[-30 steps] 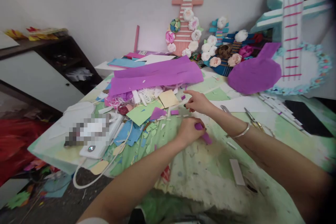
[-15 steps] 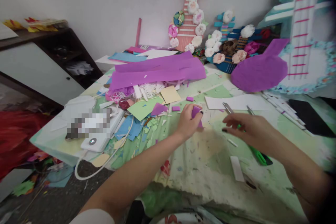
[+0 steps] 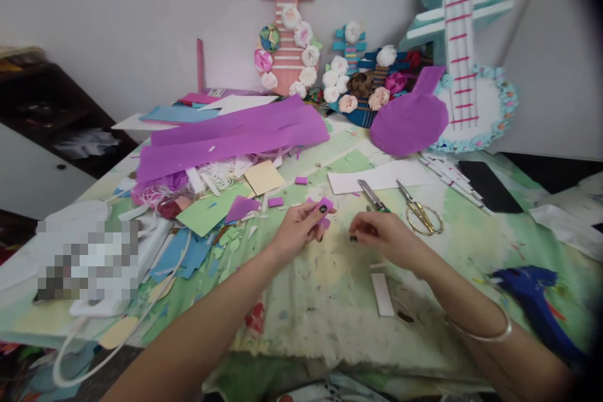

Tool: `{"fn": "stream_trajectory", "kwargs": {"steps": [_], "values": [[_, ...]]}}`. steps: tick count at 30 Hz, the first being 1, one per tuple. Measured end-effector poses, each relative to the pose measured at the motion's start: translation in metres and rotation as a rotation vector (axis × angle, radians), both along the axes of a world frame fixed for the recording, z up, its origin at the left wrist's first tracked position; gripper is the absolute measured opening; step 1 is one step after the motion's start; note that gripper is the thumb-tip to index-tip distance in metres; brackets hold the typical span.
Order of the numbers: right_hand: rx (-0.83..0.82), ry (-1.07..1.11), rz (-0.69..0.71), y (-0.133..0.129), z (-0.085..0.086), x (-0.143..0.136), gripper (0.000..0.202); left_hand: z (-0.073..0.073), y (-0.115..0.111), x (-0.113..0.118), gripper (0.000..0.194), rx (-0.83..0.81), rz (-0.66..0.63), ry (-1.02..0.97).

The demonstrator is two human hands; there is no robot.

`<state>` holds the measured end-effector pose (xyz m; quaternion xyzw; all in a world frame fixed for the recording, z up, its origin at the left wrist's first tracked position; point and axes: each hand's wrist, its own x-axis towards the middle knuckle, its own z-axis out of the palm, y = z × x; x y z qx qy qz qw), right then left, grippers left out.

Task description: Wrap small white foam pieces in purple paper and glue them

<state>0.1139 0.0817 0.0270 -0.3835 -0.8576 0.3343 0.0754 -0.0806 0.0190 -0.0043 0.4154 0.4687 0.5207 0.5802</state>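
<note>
Between the thumb and fingers of my left hand [image 3: 304, 226] is a small purple paper piece [image 3: 325, 202]. My right hand [image 3: 377, 235] hovers to its right with curled fingers; whether its fingertips hold anything is too blurred to tell. Just behind that hand lie a utility knife [image 3: 372, 195], its handle partly hidden, and gold-handled scissors [image 3: 421, 213]. Two small purple blocks [image 3: 276, 201] rest beyond my left hand. A white strip [image 3: 382, 294] lies nearer to me, below my right hand. A long white sheet [image 3: 346, 182] is under the knife's tip.
Purple paper [image 3: 235, 132] and paper scraps [image 3: 228, 239] cover the left side, beside a white power strip [image 3: 151, 251] with a cable. Decorated instrument shapes [image 3: 287, 44] lean along the wall. A blue glue gun [image 3: 532, 301] and a black phone-like slab [image 3: 490, 185] are at right.
The view has shifted right, bringing the glue gun and the whole scissors into sight. My left hand has turned, showing its thumbnail over the purple piece. My hands are closer together.
</note>
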Motion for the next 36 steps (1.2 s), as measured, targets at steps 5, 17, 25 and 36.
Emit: {"fn": "stream_trajectory", "kwargs": {"steps": [5,17,25,36], "values": [[-0.311,0.589,-0.096,-0.007,-0.016,-0.014,0.035,-0.001,-0.005,0.008,0.041,-0.02,-0.142,0.192],[-0.585,0.797,-0.273,-0.01,-0.03,-0.006,0.015,0.002,-0.01,0.01,0.014,-0.033,-0.064,0.354],[-0.625,0.821,-0.249,-0.008,-0.042,-0.005,0.015,0.005,-0.009,0.004,0.02,0.192,-0.11,0.514],[-0.497,0.859,-0.141,-0.004,-0.038,-0.001,0.013,0.01,-0.011,0.004,0.011,0.15,0.018,0.343]]}}
